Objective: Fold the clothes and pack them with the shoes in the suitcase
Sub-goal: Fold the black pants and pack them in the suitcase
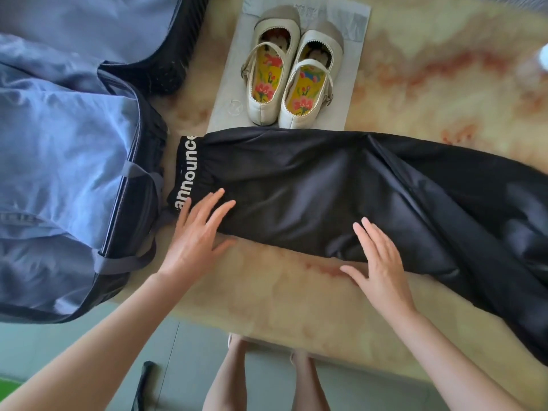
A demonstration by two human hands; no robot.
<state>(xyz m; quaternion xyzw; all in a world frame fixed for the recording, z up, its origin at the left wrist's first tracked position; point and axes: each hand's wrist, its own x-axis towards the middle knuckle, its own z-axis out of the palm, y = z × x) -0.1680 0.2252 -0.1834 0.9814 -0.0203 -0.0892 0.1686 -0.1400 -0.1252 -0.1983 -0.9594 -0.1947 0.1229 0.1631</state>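
Note:
Black trousers (326,185) lie lengthwise across the marbled table, folded leg over leg, with the lettered waistband (187,173) at the left. My left hand (197,232) rests flat on the cloth near the waistband, fingers spread. My right hand (379,259) lies flat on the near edge of the trousers, fingers straight. A pair of cream strap shoes (292,72) with flowered insoles stands on a grey paper sheet (228,108) behind the trousers. The open suitcase (74,161) with blue lining lies at the left.
The table's near edge (296,333) runs below my hands, with grey floor and my legs beyond it. The trouser legs trail off the right side. A white object (541,59) shows at the right frame edge.

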